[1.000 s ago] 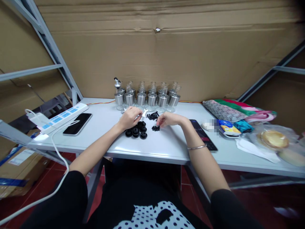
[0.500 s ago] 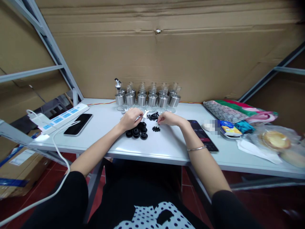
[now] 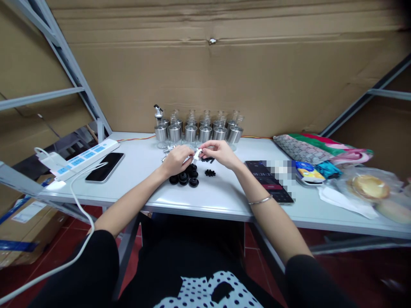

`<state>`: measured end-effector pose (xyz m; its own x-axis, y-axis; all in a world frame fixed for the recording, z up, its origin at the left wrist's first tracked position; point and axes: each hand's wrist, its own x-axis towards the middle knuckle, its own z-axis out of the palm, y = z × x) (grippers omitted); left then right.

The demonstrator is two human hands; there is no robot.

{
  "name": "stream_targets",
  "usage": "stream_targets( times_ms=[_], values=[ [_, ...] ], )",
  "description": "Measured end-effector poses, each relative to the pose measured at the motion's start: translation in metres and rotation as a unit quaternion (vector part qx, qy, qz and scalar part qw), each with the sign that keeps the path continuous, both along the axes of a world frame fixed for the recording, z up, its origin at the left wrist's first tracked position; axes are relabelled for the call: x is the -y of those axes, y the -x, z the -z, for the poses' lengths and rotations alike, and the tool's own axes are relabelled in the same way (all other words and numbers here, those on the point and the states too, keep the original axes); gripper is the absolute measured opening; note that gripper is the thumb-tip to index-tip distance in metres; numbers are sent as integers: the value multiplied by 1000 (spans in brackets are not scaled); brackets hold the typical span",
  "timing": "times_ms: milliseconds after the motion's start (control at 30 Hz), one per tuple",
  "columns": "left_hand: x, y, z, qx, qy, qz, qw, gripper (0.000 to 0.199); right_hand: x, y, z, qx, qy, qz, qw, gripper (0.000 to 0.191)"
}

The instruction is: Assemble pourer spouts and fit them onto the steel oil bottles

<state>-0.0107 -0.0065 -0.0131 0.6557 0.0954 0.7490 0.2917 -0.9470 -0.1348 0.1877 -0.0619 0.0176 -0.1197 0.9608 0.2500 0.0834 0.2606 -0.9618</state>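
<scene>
Well left of the left fingers [image 3: 186,151], on the bench [image 3: 221,201], see a white power strip [image 3: 86,158] and, beside it, a dark phone [image 3: 105,167]. Just left of those fingers and a little beyond, see small silvery parts [image 3: 168,148], too blurred to tell apart; farther beyond, two rows of glass-and-steel bottles [image 3: 205,134], with a pourer [image 3: 158,111] atop the left end. Directly on the near side of the left fingers, find clustered round black caps [image 3: 183,178]. Pinching a small white piece [image 3: 197,155] with the left fingers, the right fingers [image 3: 207,146] curled in at its other end; cannot tell whether closed on it or on something tiny. Partly hidden behind the right fingers, find slim black parts [image 3: 209,160]; on their near side, tiny black bits [image 3: 210,173]. Right of both, find a lit-screened device [image 3: 273,187], then a patterned cloth bundle [image 3: 321,147] and round yellow food [image 3: 370,188] in clear wrap.
</scene>
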Motion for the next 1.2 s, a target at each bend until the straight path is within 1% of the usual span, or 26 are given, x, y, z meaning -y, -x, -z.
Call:
stream_targets(
  times_ms=[100, 233, 367, 533, 633, 733, 833, 967, 1100, 1200],
  values=[
    [-1, 0, 0, 0, 1, -3, 1000, 10, 1, 1, -1, -40, -7, 7, 999, 20],
    [-1, 0, 0, 7, -3, 2, 1000, 9, 0, -1, -1, -52, -31, 11, 998, 20],
    [-1, 1, 0, 6, 6, -4, 1000, 10, -2, -3, 1, -75, -27, 17, 997, 25],
    [-1, 2, -1, 8, 8, -3, 1000, 10, -4, -6, 3, -57, -15, 32, 998, 27],
    [-1, 2, -1, 6, 11, -1, 1000, 10, -3, -5, 2, -47, -10, 28, 998, 29],
    [-1, 2, 0, 1, 27, -4, 1000, 12, -2, -4, 0, -51, -14, 20, 998, 29],
    [-1, 2, 0, -11, 45, -12, 999, 12, 0, -4, -1, -32, -18, 22, 999, 31],
    [-1, 2, 0, -10, 43, -11, 999, 12, 0, -4, -2, -13, -20, 29, 999, 31],
    [0, 2, 0, -11, 43, -4, 999, 12, 0, -1, 0, -26, -18, 29, 999, 31],
    [0, 1, 1, -6, 42, -4, 999, 12, -1, 3, 3, -65, 7, 27, 997, 36]
  ],
)
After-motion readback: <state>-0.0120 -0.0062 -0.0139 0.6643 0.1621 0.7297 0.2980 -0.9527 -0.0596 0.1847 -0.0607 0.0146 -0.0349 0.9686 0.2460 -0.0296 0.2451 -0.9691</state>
